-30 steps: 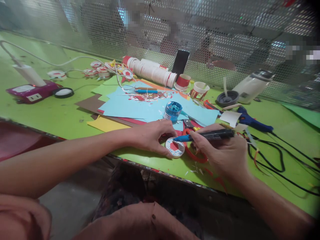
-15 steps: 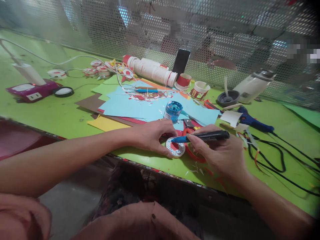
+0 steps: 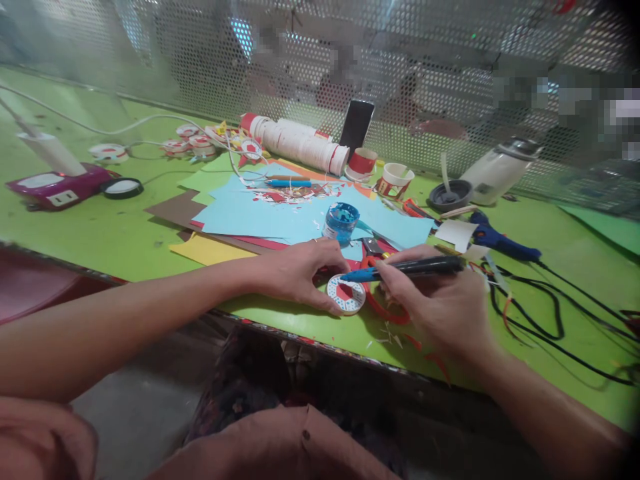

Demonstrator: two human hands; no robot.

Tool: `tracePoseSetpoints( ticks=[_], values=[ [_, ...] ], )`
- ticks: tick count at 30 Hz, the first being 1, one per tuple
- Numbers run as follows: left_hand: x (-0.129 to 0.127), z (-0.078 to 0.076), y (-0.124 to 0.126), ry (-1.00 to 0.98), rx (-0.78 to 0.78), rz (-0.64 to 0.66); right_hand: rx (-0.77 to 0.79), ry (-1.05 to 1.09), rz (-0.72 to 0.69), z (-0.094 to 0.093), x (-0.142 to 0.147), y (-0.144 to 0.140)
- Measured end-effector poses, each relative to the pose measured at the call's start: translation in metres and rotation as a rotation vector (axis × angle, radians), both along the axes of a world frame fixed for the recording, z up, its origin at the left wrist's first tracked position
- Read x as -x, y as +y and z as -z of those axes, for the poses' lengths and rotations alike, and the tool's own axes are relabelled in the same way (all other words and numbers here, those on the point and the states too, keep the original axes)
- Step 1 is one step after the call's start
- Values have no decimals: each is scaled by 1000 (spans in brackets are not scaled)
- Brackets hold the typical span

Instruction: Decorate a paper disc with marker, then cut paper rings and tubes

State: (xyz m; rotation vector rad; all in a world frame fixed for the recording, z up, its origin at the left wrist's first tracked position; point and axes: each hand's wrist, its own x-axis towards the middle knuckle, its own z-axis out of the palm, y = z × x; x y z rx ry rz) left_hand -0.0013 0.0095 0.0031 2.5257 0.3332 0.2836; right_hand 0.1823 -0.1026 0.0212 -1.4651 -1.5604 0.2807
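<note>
My left hand (image 3: 300, 273) rests on the green table (image 3: 120, 227) and pinches the rim of a small round white disc (image 3: 346, 295) with a red centre and blue dots. My right hand (image 3: 440, 300) holds a black marker with a blue tip (image 3: 400, 269) nearly level, the tip just above the disc's far edge. Red-handled scissors (image 3: 383, 307) lie under my right hand. A small open jar of blue paint (image 3: 341, 223) stands just behind the disc on sheets of light blue paper (image 3: 260, 213).
A stack of paper cups (image 3: 300, 143) lies on its side at the back, beside a leaning phone (image 3: 357, 127) and two upright cups (image 3: 395, 179). A blue glue gun (image 3: 500, 241) and black cables (image 3: 555, 313) lie right. A purple power strip (image 3: 55, 187) sits left.
The marker tip has shifted slightly over the disc. Both hands keep their hold, and the view has moved a little.
</note>
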Motion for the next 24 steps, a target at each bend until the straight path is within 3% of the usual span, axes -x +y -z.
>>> tracePoseSetpoints(
  ticks=[4,24],
  values=[
    [0,1,0,-6,-11,-3,-32,-37,61,0,-1,0],
    [-1,-2,-1,8,-9,0,-3,-36,-25,4,0,1]
  ],
)
